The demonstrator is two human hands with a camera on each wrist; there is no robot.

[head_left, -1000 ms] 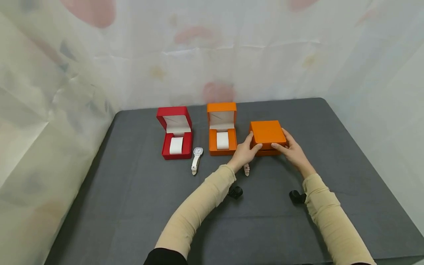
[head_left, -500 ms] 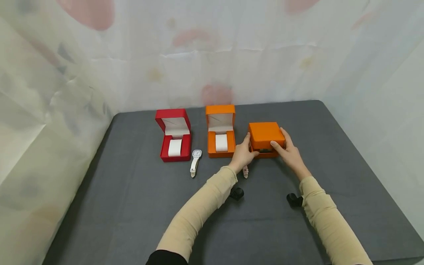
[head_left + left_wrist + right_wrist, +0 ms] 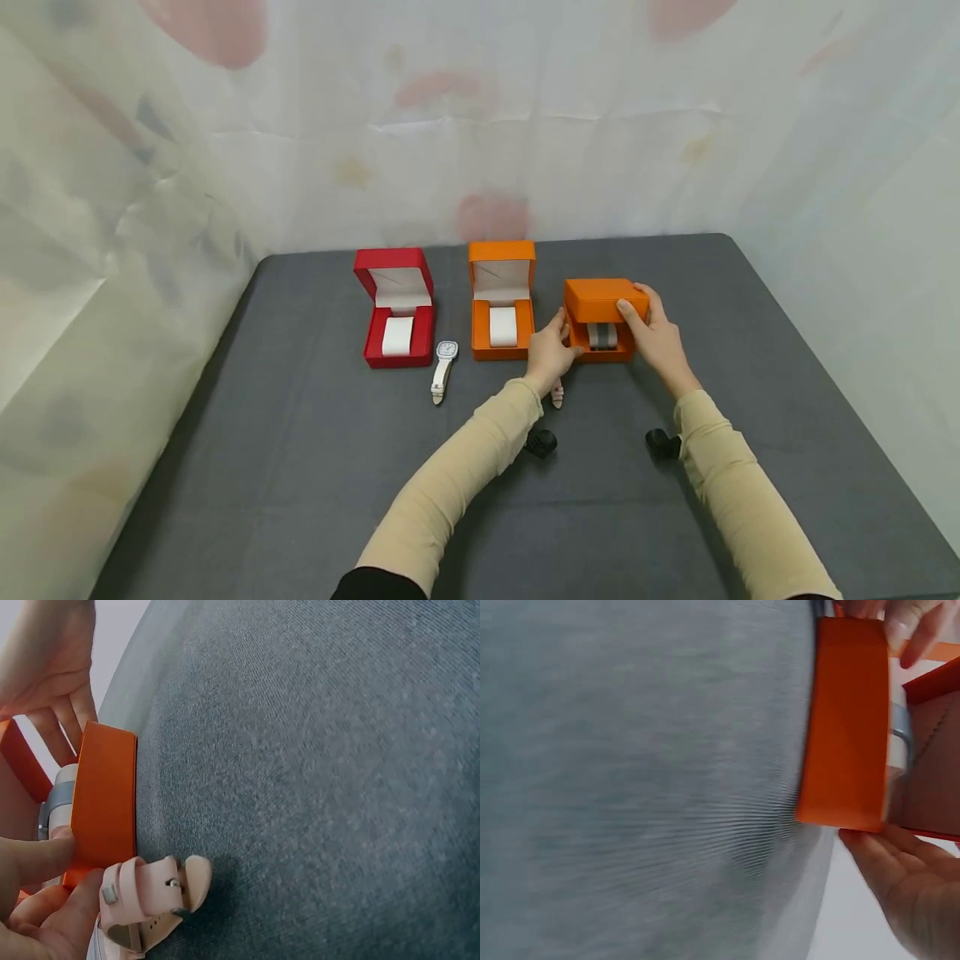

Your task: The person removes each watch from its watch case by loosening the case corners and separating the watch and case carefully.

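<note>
The right hand (image 3: 654,337) lifts the lid of the orange box (image 3: 600,329) (half open, grey watch (image 3: 602,335) inside) while the left hand (image 3: 551,350) holds its base, so next swing the lid fully back

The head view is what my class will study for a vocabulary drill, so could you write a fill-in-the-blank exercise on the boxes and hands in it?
1. The right hand lifts the lid of the orange box, and the left hand holds its ____.
2. The leftmost open box is ____.
3. The white watch lies on the ____ tablecloth.

Missing words: base; red; grey
</note>
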